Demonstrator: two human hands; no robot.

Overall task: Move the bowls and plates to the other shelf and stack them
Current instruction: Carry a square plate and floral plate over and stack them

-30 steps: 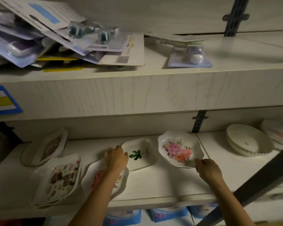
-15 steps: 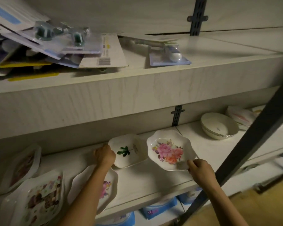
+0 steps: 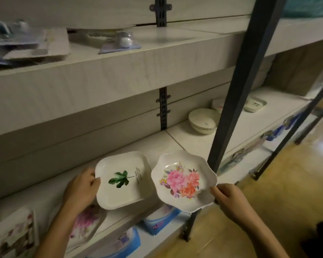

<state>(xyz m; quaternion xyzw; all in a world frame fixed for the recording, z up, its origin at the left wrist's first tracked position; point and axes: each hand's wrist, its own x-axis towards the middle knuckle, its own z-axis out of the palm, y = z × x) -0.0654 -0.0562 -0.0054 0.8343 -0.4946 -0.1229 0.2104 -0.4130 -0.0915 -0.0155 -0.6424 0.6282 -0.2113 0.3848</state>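
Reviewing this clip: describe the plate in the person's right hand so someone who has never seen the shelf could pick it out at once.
Find the dark slanted upright crossing the lower shelf. Just left of its foot, the right hand pinches the scalloped plate by its lower right rim. Unlike the square leaf plate beside it in the left hand, it has a wavy edge and pink and orange flowers.

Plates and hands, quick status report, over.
Left hand grips leaf plate; right hand grips flower plate. Both held clear of shelf. Dark post stands before bowl stack.
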